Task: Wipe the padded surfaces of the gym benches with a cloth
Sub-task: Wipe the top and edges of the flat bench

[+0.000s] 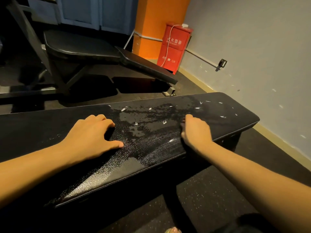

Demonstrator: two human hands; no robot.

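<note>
Fingers: L hand (94,132) spread, tips on wet pebbled bench pad (156,145); R hand (196,132) curled, contents unclear.

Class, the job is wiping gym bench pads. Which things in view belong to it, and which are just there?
Job: wet flat bench, angled bench behind, left hand, right hand.
Just there: red cabinet, white cable, orange pillar.

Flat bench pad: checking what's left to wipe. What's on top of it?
Water droplets and white flecks cover the pad's middle and right end. The left hand rests on it; the right hand is curled there; what it holds is hidden.
</note>
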